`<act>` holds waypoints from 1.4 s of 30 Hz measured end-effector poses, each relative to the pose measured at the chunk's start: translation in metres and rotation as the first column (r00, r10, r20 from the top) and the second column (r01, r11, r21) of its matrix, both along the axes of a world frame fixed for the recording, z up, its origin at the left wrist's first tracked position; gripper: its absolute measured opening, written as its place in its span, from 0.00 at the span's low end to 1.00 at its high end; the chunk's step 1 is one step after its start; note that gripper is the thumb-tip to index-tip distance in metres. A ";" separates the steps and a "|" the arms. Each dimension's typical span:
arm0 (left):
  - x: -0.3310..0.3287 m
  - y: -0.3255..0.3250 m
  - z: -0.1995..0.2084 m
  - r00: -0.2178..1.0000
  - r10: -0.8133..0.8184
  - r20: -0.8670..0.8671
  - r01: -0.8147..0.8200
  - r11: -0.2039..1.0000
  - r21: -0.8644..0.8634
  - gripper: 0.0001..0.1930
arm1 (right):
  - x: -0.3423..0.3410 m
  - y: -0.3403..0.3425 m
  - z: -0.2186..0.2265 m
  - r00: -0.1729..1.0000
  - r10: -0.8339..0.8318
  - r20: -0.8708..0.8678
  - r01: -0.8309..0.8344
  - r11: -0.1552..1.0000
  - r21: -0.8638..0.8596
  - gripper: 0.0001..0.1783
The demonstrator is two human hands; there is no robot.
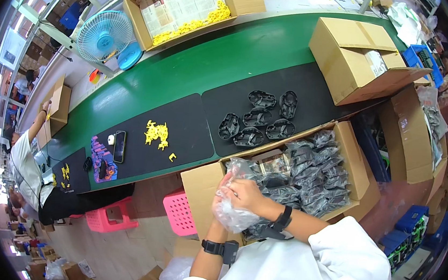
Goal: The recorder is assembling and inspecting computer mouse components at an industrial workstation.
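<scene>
Crumpled clear plastic bags (233, 219) are bunched between my two hands, over the near left corner of an open carton (355, 161). My left hand (222, 194) is closed on the plastic, its fingers partly hidden by it. Pressed close beside it, my right hand (246, 195) also has its fingers closed on the plastic. Whether anything is inside the plastic I cannot make out. Several dark parts in clear bags (315, 173) fill the carton under my hands. Beyond it, several black plastic shells (257, 117) lie on a black mat (211, 106).
Small yellow parts (156, 133) and a phone (120, 146) lie left on the mats. A closed-up carton (351, 55) stands at the back right of the green table (255, 40). A blue fan (104, 39) and a carton of yellow parts (131, 9) stand behind. Pink stools (180, 211) are below; another person sits left.
</scene>
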State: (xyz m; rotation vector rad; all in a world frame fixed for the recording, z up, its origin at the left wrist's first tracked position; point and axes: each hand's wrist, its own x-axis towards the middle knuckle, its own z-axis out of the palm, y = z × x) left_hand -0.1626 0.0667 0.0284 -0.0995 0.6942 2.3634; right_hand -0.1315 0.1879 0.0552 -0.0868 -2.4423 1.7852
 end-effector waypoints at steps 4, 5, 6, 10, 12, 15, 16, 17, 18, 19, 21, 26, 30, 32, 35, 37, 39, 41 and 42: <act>0.017 -0.018 -0.027 0.999 -0.043 0.017 0.046 0.973 -0.225 0.22 | 0.016 -0.008 -0.025 0.995 -0.028 -0.099 0.069 0.893 0.444 0.15; 0.023 -0.026 -0.033 0.997 -0.074 0.013 0.072 0.883 -0.464 0.20 | 0.025 -0.011 -0.034 0.998 0.069 -0.006 -0.058 0.875 0.482 0.17; 0.028 -0.037 -0.038 0.995 -0.096 0.014 0.081 0.736 -0.673 0.18 | 0.029 -0.010 -0.039 0.981 0.171 0.088 -0.191 0.840 0.507 0.19; 0.040 -0.094 -0.063 0.993 -0.116 0.033 0.102 0.662 -0.743 0.11 | 0.036 0.024 -0.042 0.832 0.497 0.247 -0.387 0.838 -0.385 0.23; 0.036 -0.118 -0.061 0.993 -0.110 -0.044 0.027 0.567 -0.823 0.09 | 0.028 0.048 -0.051 0.882 0.262 0.392 -0.193 0.959 -0.206 0.27; 0.035 -0.140 -0.057 0.990 -0.120 0.067 0.136 0.773 -0.619 0.10 | 0.003 0.048 -0.058 0.962 0.141 0.235 -0.242 0.839 0.487 0.42; 0.037 -0.144 -0.059 0.992 -0.109 0.061 0.123 0.774 -0.622 0.10 | -0.006 0.042 -0.064 0.962 0.152 0.228 -0.248 0.837 0.488 0.42; 0.040 -0.145 -0.063 0.983 -0.099 0.156 0.175 0.769 -0.615 0.11 | -0.016 0.036 -0.072 0.958 0.191 0.213 -0.283 0.739 0.611 0.44; 0.040 -0.144 -0.066 0.965 -0.088 0.248 0.225 0.765 -0.604 0.13 | -0.026 0.031 -0.082 0.952 0.231 0.202 -0.304 0.623 0.721 0.45; 0.038 -0.132 -0.055 0.966 -0.088 0.244 0.222 0.767 -0.603 0.13 | -0.031 0.032 -0.094 0.950 0.214 0.226 -0.311 0.636 0.706 0.48; 0.039 -0.106 -0.013 0.980 -0.191 0.062 0.161 0.562 -0.811 0.11 | -0.034 0.025 -0.091 0.919 0.169 0.355 -0.388 0.538 0.749 0.48; 0.044 -0.118 -0.019 0.962 -0.256 0.100 0.234 0.576 -0.783 0.13 | -0.049 0.000 -0.074 0.856 0.182 0.484 -0.515 0.391 0.763 0.47; 0.022 -0.077 -0.052 0.366 -0.904 -0.218 0.396 0.364 -0.843 0.30 | -0.053 0.013 -0.078 0.788 0.164 0.593 -0.613 0.118 0.781 0.46; 0.014 -0.038 -0.048 0.212 -0.923 -0.322 0.315 0.376 -0.871 0.21 | -0.063 0.012 -0.086 0.722 0.101 0.685 -0.671 -0.143 0.728 0.43; 0.009 -0.020 -0.023 0.261 -0.922 -0.288 0.274 0.356 -0.893 0.15 | -0.060 0.014 -0.083 0.750 0.183 0.636 -0.623 -0.130 0.771 0.42; 0.009 -0.034 -0.033 0.377 -0.821 -0.429 0.225 0.530 -0.817 0.11 | -0.048 0.026 -0.114 0.764 0.300 0.571 -0.559 -0.136 0.818 0.46; 0.011 -0.055 -0.041 0.521 -0.759 -0.391 0.259 0.577 -0.774 0.10 | -0.063 0.026 -0.110 0.690 0.197 0.697 -0.704 -0.043 0.709 0.49; 0.027 -0.070 -0.056 0.591 -0.727 -0.349 0.251 0.577 -0.777 0.10 | -0.066 0.022 -0.071 0.606 0.052 0.794 -0.795 0.068 0.602 0.51; 0.034 -0.078 -0.066 0.662 -0.672 -0.333 0.251 0.617 -0.746 0.11 | -0.061 0.025 -0.070 0.599 0.040 0.800 -0.797 0.128 0.590 0.50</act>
